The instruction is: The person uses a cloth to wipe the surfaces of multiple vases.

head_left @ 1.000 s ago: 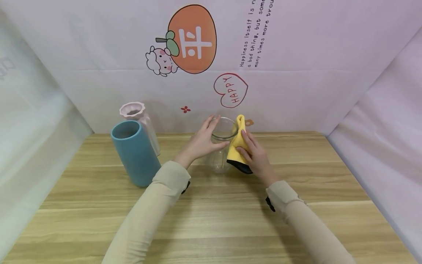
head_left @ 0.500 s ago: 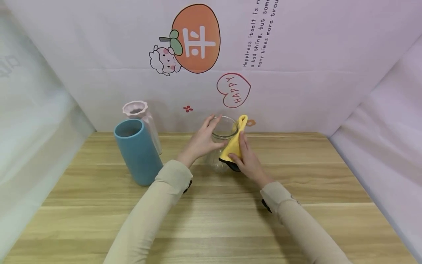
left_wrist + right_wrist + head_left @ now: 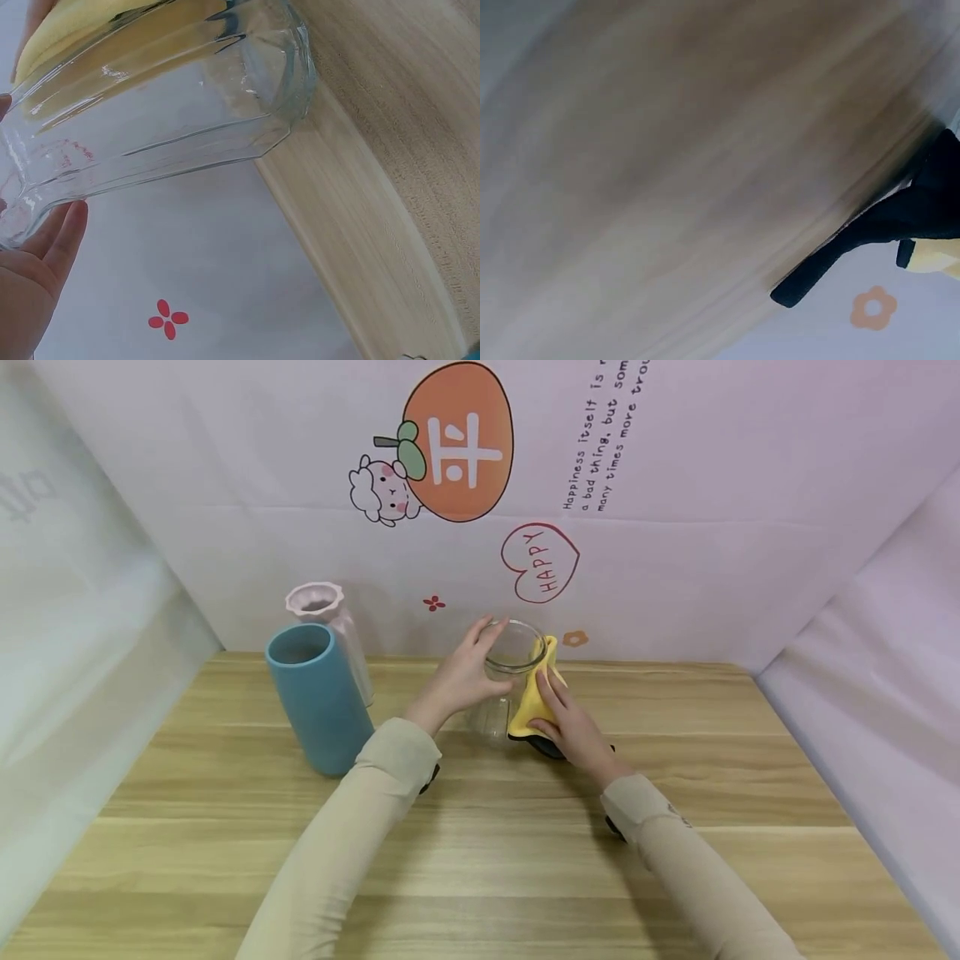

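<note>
Two hands on the work, left hand [image 3: 459,681] still gripping the clear ribbed glass jar [image 3: 506,685], right hand [image 3: 566,722] pressing the yellow black-edged cloth [image 3: 534,697] lower down its right side than a second ago.

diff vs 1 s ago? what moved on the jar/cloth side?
The right hand slid the yellow cloth down and in along the glass jar's side; its top flap, which stood above the rim, now sits lower. The left hand kept its grip on the jar. The blue vase and the pink vase stayed put.
</note>
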{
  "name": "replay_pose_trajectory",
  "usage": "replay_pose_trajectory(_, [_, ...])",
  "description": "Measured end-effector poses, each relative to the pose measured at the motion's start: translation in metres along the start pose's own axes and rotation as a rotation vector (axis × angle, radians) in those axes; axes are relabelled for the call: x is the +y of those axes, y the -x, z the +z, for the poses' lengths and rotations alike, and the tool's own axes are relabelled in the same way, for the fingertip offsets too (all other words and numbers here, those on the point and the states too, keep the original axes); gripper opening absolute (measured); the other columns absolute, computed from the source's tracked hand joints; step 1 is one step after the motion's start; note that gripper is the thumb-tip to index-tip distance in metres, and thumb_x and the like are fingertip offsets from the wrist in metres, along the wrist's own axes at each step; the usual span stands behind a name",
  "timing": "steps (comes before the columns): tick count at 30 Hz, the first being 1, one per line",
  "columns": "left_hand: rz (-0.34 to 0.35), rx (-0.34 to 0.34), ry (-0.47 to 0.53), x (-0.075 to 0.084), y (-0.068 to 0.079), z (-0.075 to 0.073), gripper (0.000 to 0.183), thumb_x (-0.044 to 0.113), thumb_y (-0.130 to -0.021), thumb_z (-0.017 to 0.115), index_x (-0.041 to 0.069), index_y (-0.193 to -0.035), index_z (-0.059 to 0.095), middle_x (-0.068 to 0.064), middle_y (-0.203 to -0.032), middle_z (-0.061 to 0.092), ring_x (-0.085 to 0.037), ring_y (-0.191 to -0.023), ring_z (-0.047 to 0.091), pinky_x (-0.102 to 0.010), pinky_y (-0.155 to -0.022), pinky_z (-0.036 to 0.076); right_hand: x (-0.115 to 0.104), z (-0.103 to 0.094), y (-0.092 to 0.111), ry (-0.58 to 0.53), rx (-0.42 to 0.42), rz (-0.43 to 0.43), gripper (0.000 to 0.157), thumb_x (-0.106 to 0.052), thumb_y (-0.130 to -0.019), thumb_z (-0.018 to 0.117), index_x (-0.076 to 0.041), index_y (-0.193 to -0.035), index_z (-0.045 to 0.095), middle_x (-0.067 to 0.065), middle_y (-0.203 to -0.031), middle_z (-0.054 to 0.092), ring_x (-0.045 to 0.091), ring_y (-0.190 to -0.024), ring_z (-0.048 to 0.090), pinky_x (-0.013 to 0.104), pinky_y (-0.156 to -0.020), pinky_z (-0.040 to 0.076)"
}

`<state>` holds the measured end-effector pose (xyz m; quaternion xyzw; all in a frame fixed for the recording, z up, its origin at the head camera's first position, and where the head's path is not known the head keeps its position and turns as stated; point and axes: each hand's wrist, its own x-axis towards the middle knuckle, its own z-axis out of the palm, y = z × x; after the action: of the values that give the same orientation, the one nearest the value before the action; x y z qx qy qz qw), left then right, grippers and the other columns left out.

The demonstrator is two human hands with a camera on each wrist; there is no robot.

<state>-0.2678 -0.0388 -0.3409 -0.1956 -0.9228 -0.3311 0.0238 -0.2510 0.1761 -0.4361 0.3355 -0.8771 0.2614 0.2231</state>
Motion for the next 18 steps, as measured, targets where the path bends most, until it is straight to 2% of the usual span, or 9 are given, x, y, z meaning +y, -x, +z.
replay_pose_trajectory(6, [-0.004, -0.005, 0.004, 0.0, 0.0, 0.0, 0.091, 0.032, -0.079, 0.075, 0.026, -0.153, 0.021, -0.006, -0.161, 0.015, -0.037, -0.136, 0.041, -0.053, -0.104, 0.044, 0.003, -0.004, 0.004, 0.009, -0.077, 0.014, 0.081, -0.015, -0.081, 0.07, -0.01, -0.151, 0.028, 0.028, -0.147, 0.036, 0.049, -0.119, 0.053, 0.054, -0.091, 0.051])
replay_pose_trajectory(11, [-0.007, -0.002, 0.001, -0.001, 0.0, 0.0, 0.092, 0.033, -0.079, 0.074, 0.026, -0.153, 0.02, -0.007, -0.161, 0.015, -0.036, -0.136, 0.042, -0.053, -0.103, 0.045, 0.007, -0.008, 0.009, 0.045, -0.176, 0.03, 0.075, -0.018, -0.085, 0.067, -0.008, -0.15, 0.031, 0.022, -0.15, 0.035, 0.045, -0.116, 0.057, 0.051, -0.089, 0.053])
replay_pose_trajectory(18, [0.001, 0.002, 0.01, -0.001, -0.001, 0.002, 0.093, 0.031, -0.079, 0.075, 0.025, -0.154, 0.02, -0.008, -0.161, 0.015, -0.037, -0.136, 0.042, -0.053, -0.103, 0.044, 0.013, -0.014, 0.016, 0.07, -0.271, 0.046, 0.073, -0.022, -0.088, 0.065, -0.011, -0.151, 0.028, 0.018, -0.153, 0.032, 0.04, -0.117, 0.058, 0.049, -0.087, 0.053])
